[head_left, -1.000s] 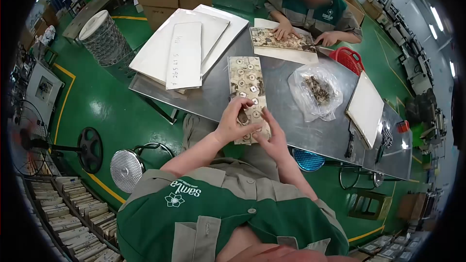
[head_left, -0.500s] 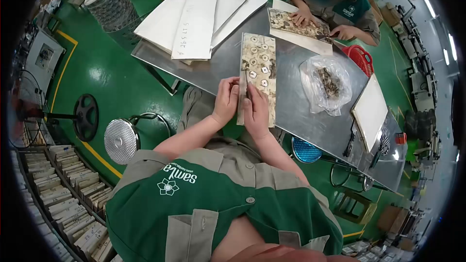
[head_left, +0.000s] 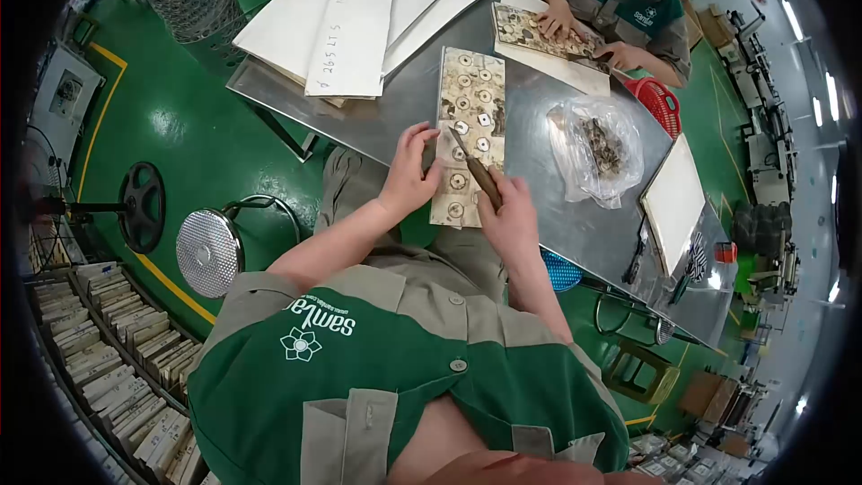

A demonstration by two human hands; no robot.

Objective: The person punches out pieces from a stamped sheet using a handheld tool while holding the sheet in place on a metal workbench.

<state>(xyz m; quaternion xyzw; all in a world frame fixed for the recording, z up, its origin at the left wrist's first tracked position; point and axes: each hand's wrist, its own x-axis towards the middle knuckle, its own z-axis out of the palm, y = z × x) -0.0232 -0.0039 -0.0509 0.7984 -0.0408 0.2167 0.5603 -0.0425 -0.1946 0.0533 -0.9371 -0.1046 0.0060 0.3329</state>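
A long pale board [head_left: 469,112] with dark stains and rows of round marked spots and small white pieces lies over the near table edge. My left hand [head_left: 413,171] is at its left side, thumb and bent fingertips against the edge. In my right hand [head_left: 512,216] is a knife-like tool [head_left: 483,181] with a brown handle. Its thin metal tip points up and left, over the board's round spots; whether it touches the surface I cannot tell.
Across the metal table [head_left: 539,189], a co-worker's hands [head_left: 561,22] work on a similar board [head_left: 530,29]. Around are white sheets [head_left: 350,31], a plastic bag of dark scraps [head_left: 602,148], a red basket [head_left: 660,106], a white panel [head_left: 675,207] and a stool [head_left: 208,251].
My right hand has swung to the right, off the board's middle, and the tool now shows plainly. My left hand's fingers have spread slightly. The whole view has shifted a little.
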